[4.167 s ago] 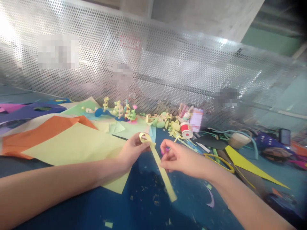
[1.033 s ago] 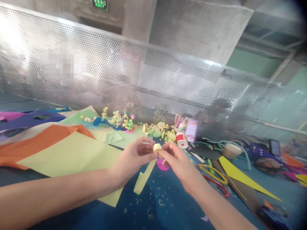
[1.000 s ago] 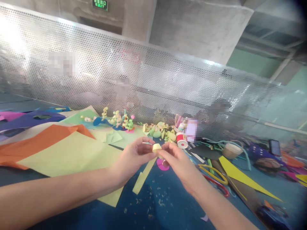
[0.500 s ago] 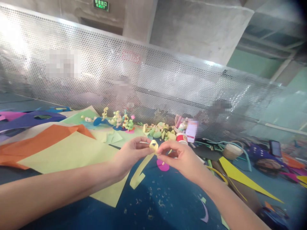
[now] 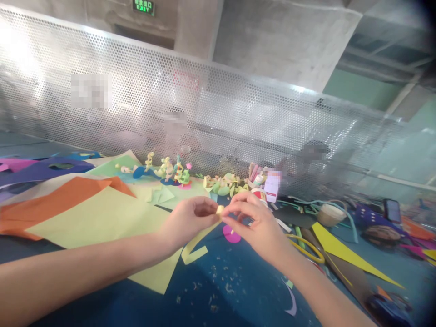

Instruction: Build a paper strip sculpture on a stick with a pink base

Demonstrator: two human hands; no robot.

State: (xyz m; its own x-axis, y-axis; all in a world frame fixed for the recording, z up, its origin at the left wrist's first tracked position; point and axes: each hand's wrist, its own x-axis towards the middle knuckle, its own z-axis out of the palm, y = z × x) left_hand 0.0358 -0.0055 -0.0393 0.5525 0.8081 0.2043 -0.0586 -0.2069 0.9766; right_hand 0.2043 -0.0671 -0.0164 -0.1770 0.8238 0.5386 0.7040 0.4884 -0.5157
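Note:
My left hand (image 5: pixel 190 218) pinches a pale yellow strip (image 5: pixel 200 237), which looks like paper or felt, between thumb and fingers. The strip's upper end is curled into a small tight loop at the fingertips. My right hand (image 5: pixel 254 218) grips that same curled end from the other side, its thumb and forefinger pressed together. The strip's free tail hangs down below my left hand and folds to the right near its end. Just beneath my fingertips lies a magenta disc (image 5: pixel 231 234) on the blue table, with a small pale piece on it.
Pale yellow sheets (image 5: pixel 102 215) and an orange sheet (image 5: pixel 57 200) lie at left. Small curled figures (image 5: pixel 166 169) stand behind. A red-and-white tub (image 5: pixel 259 196), a yellow ring (image 5: pixel 306 250) and a yellow triangle (image 5: pixel 344 252) lie right. A perforated metal screen (image 5: pixel 221 113) rises behind.
The open loop at the strip's upper end has become smaller and tighter between my fingertips. The strip's tail has swung slightly, its folded end now pointing further right.

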